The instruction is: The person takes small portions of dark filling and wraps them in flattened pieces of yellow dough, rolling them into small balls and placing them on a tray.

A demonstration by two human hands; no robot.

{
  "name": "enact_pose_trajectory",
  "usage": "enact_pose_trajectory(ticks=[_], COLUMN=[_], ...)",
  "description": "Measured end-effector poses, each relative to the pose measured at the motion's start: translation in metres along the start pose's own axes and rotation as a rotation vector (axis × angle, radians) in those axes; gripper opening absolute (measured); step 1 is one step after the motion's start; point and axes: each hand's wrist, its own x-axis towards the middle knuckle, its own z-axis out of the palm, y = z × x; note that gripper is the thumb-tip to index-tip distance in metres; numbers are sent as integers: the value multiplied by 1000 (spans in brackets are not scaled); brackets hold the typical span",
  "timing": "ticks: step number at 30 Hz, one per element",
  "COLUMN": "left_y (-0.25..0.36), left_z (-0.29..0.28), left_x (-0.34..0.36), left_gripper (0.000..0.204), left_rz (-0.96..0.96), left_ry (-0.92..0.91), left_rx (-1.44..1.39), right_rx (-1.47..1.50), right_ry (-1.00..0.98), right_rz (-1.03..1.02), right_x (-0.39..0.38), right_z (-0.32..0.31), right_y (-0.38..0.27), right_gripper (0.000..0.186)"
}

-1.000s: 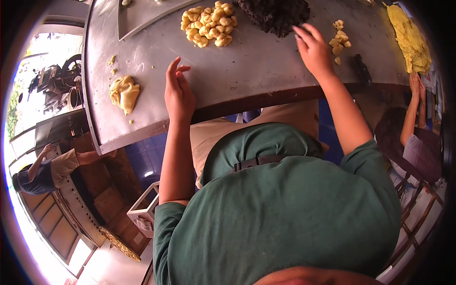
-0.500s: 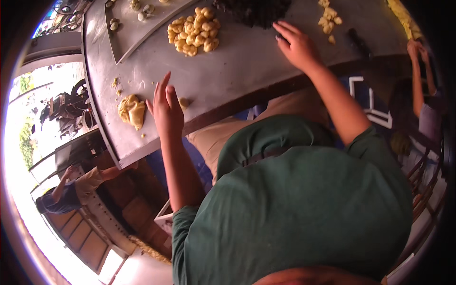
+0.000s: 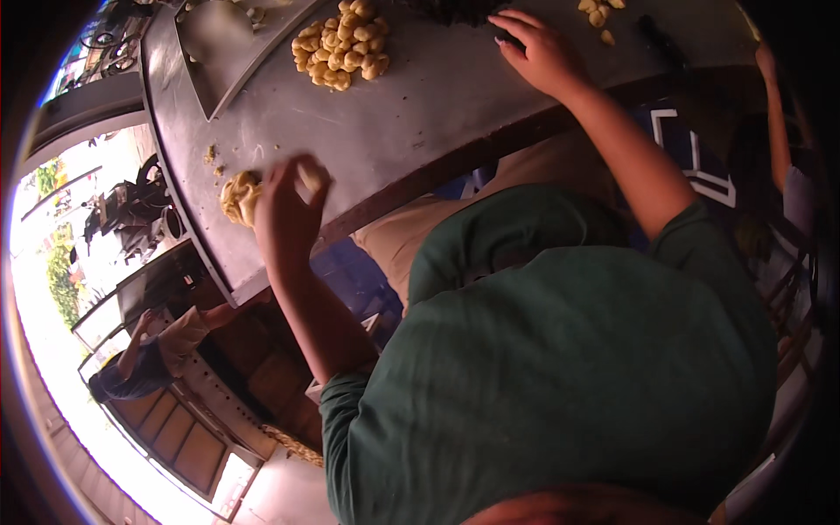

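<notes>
My left hand [image 3: 285, 206] is blurred, fingers curved around a small pale piece [image 3: 311, 178]; whether it grips it I cannot tell. It overlaps the right side of a lump of yellow dough [image 3: 234, 198] near the steel table's [image 3: 420, 105] front-left corner. My right hand [image 3: 540, 54] lies open at the edge of a dark crumbly mass [image 3: 451, 9], fingers stretched out. A pile of small yellow dough balls [image 3: 341, 48] sits between and beyond my hands, and a few loose pieces [image 3: 597, 13] are right of my right hand.
A metal tray [image 3: 223, 48] with small items is at the back left. A dark elongated object [image 3: 661, 44] lies at the right. A co-worker's arm [image 3: 777, 131] shows at the right rim, a person [image 3: 144, 359] at lower left, and a motorbike [image 3: 131, 210] outside.
My left hand has moved left toward the dough lump and curled its fingers. My right hand stays by the dark mass. The view has shifted, bringing more of the tray in.
</notes>
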Motion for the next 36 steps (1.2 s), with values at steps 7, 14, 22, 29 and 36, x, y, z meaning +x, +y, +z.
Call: enact_pose_trajectory(ticks=[7,14,22,29,36], left_y=[1,-14,-21,-55,-34], left_z=[39,73,71,63,68], left_x=[120,138,152,157,155], left_gripper=[37,36,32,23,24], left_rz=[107,45,82,57,111], left_ry=[712,440,425,326,408], left_rx=[268,271,97,-117,84], right_rx=[75,-201,-61,-37,-77], right_ry=[-91,31,87,-228,-74], right_rz=[156,185,-64,-83,26], right_x=[15,-7,44,38,2], right_z=[-21,2,33,2,4], right_y=[-35,-34,-34,-25,-17], right_gripper=[42,35,36,34,35])
